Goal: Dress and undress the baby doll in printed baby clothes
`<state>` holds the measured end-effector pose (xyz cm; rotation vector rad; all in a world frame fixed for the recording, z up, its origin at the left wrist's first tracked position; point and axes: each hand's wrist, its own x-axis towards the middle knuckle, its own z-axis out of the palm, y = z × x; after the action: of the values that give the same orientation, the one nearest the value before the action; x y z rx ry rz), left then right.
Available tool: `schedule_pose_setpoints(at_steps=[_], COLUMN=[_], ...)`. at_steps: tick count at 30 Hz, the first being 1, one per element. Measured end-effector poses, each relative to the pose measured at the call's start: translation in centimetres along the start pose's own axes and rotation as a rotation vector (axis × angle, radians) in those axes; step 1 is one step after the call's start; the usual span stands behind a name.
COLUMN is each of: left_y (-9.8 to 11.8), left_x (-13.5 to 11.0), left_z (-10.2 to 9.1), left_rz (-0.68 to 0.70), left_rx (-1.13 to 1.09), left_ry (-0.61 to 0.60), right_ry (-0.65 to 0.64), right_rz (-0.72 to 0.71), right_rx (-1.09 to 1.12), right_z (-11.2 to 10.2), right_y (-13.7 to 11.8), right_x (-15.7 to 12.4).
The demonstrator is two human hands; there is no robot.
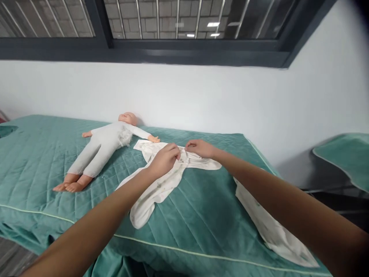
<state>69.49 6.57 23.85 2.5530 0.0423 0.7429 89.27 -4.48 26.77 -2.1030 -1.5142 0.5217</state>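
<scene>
A white baby romper [170,177] with small printed motifs lies spread on the green quilted cover, its sleeves and legs stretched out. My left hand [165,159] is closed in a pinch on the romper's upper front. Just to the right, my right hand [201,148] has curled fingers and pinches the cloth near the neck; the exact fold between the fingertips is partly hidden. A baby doll [105,139] in a pale body lies on its back left of the romper, with one hand by the sleeve. Loose whitish fibres show at its side.
Another white printed garment [273,227] lies at the right, partly covered by my right forearm. The green quilted cover [201,207] drapes over the bed's front edge. Behind stand a white wall [184,96] and a dark-framed barred window [184,50]. Green fabric [346,154] sits at far right.
</scene>
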Motion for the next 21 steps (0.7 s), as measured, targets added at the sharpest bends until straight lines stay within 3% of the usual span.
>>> schedule_pose_setpoints(at_steps=[2,5,8,10,12,15,16,18,21], left_y=[3.6,8.7,11.9,12.9,13.3,13.9,14.2,14.9,16.3], left_x=[0.9,2.1,2.8,2.8,2.3,0.9,0.4,-0.5,-1.2], left_z=[-0.7,-1.8,-2.6,-2.9,-2.9,-2.7,-2.6,-2.3,-2.5], left_rz=[0.131,0.190,0.112,-0.017,-0.152,-0.241,-0.246,-0.273,-0.360], left_rx=[-0.032,-0.093,-0.201,-0.345,-0.559,-0.799,-0.818,-0.783,-0.682], left_ry=[0.013,0.102,0.226,0.270,0.147,-0.275,-0.365,-0.381,-0.117], right_ry=[-0.026,-0.088,-0.150,-0.181,-0.155,-0.020,0.034,0.129,0.284], right_rz=[-0.058,-0.108,-0.095,-0.099,-0.122,-0.165,-0.176,-0.193,-0.176], right_rx=[0.176,0.430,0.625,0.666,0.597,0.541,0.555,0.591,0.652], right_z=[-0.6,-1.8,-3.8,-5.4,-6.9,-8.6,-9.0,-9.4,-9.1], right_y=[-1.6,-3.5,-5.3,-6.9,-8.6,-10.9,-11.3,-11.6,-10.4], right_x=[-2.8,-7.0,-10.8,-13.0,-14.8,-16.7,-17.2,-17.9,-19.0])
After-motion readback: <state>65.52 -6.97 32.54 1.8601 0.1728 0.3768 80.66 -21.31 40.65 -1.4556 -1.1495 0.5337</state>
